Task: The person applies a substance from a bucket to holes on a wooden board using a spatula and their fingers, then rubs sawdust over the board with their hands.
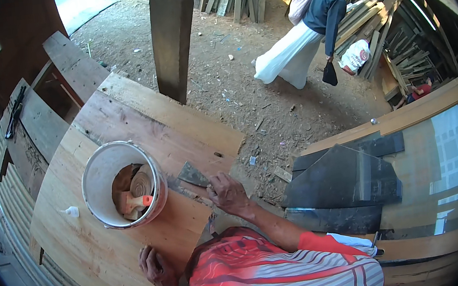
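Observation:
My right hand (228, 194) is closed round the handle of a putty knife (193, 175), its broad blade pointing away to the left above the wooden tabletop (57, 174). Near the table's front edge my left hand (157, 268) rests on the wood, fingers loosely bent and holding nothing. Between and beyond my hands stands a white bucket (92, 184), upright on the boards. Inside it lie a broad tool with an orange-red handle (146, 200) and a brown, ringed round piece (142, 182). A small white bottle (72, 211) is left of the bucket.
A thick wooden post (173, 42) rises beyond the table. Someone in a blue top and white skirt (292, 56) is on the dirt floor, carrying a black bag (329, 74). Dark sheets (340, 178) lie on a glossy panel (430, 176) at right. Timber is stacked behind.

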The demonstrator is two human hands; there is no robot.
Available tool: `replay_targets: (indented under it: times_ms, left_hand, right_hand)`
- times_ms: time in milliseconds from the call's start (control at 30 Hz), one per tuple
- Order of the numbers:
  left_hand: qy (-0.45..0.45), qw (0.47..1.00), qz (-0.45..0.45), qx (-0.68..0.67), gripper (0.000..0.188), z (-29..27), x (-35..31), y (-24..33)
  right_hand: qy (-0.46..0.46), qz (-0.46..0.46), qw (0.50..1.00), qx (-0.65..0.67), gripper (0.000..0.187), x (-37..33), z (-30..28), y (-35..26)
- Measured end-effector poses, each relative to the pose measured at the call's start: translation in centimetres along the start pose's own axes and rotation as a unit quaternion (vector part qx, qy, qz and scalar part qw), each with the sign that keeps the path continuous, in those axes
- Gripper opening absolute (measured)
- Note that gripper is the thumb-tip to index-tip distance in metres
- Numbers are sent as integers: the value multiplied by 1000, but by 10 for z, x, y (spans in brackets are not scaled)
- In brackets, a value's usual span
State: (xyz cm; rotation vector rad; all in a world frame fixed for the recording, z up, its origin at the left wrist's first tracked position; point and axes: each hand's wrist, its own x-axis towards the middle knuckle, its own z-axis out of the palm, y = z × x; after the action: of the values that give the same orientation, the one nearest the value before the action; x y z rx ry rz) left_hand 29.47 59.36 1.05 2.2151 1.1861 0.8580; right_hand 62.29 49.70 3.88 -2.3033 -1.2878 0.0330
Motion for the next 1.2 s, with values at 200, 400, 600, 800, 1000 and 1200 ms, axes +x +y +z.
replay_targets:
  times_ms: [200,400,600,800,1000,1200]
  left_hand:
    - [7,1000,-3,28,17,6,-3,-3]
    - [11,999,17,35,19,10,-3,-2]
    - [12,999,27,45,20,12,-6,-5]
    - [4,998,6,58,22,10,-6,-8]
    - [-12,998,28,49,22,5,-3,-13]
    - [-59,997,32,-47,29,-25,5,-19]
  right_hand:
    - [-34,-7,999,32,43,2,1,11]
    - [-30,-27,998,49,53,-1,12,25]
    - [97,-109,988,51,50,-2,23,31]
    - [12,-53,996,74,50,1,21,27]
    - [26,-39,998,41,53,-1,25,17]
    - [49,5,998,38,49,-5,11,-2]
